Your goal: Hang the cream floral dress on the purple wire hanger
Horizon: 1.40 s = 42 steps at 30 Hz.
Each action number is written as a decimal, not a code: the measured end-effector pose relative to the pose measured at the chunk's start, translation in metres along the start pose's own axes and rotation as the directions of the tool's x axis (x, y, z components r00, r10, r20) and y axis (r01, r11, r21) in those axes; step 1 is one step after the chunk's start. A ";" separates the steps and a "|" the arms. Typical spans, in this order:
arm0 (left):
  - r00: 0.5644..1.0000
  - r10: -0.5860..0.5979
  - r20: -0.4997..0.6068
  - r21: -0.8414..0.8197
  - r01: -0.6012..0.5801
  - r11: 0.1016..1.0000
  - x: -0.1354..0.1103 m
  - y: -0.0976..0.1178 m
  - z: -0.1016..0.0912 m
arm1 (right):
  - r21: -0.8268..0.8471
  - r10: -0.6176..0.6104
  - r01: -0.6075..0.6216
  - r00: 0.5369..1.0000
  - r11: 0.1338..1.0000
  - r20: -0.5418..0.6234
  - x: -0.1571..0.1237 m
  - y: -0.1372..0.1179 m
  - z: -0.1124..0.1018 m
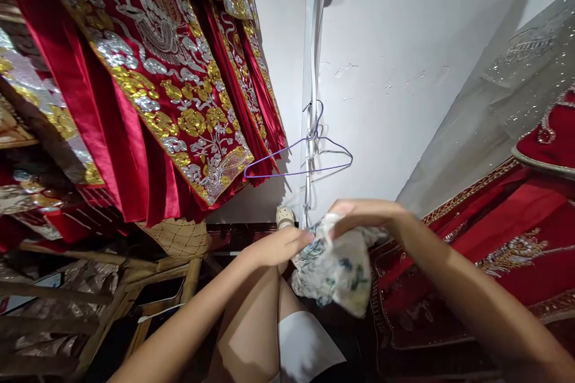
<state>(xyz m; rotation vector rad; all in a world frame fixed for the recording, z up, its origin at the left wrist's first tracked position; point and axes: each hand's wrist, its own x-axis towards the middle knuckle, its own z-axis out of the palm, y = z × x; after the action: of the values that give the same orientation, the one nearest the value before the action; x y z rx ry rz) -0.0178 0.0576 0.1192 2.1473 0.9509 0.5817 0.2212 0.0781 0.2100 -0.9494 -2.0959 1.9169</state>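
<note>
Both hands hold a bunched white cloth garment (pixel 344 272) with a blue, green and yellow print, slightly blurred. My left hand (pixel 287 245) grips its upper left edge, with fingers closed on the fabric. At the top, my right hand (pixel 359 215) is bent over the cloth, its fingers pinching a gathered white part. The garment hangs loosely below the hands, in front of my legs; its exact kind is hard to make out. Above the hands, a thin purple hanger (pixel 299 158) hangs bare near a white strip on the wall.
Red embroidered costumes (pixel 188 90) with gold and silver sequins hang at the left. More red beaded cloth (pixel 507 239) and sheer white fabric (pixel 525 84) hang at the right. A bamboo chair (pixel 188 281) stands lower left. One beige clog (pixel 285 215) shows near the white wall (pixel 395 30).
</note>
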 end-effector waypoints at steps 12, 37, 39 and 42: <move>0.990 -0.136 0.028 0.363 0.117 0.924 -0.041 -0.030 -0.022 | -0.406 -0.519 0.335 0.405 0.850 -0.753 0.080 0.044 -0.059; 0.906 -0.415 -0.082 0.695 0.350 0.628 -0.032 -0.043 -0.081 | -0.573 -0.467 -0.085 0.489 0.815 -0.737 0.062 0.092 -0.077; 0.937 -0.312 -0.156 0.689 0.329 0.646 -0.028 -0.045 -0.090 | -0.555 -0.478 -0.049 0.448 0.830 -0.755 0.043 0.095 -0.075; 0.966 -0.115 -0.233 0.674 0.246 0.696 -0.022 -0.034 -0.105 | -0.542 -0.510 -0.003 0.335 0.840 -0.792 0.018 0.092 -0.071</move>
<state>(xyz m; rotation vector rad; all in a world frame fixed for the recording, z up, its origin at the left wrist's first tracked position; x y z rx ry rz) -0.1135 0.1017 0.1595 2.6334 1.6771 0.3287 0.2749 0.1460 0.1307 -1.2354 -1.7257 0.3704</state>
